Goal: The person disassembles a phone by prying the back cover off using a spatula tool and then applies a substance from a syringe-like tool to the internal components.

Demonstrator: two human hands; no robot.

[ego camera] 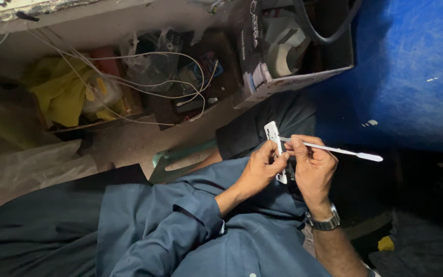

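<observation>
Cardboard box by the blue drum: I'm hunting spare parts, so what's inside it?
Inside the cardboard box: a dark cable loop and pale, crumpled packaging. Anything beneath them is covered.

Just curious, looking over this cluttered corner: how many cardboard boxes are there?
1. An open cardboard box stands on the floor at top centre, beside the blue drum, above the hands. Others may be hidden in the dark clutter to its left.
</observation>
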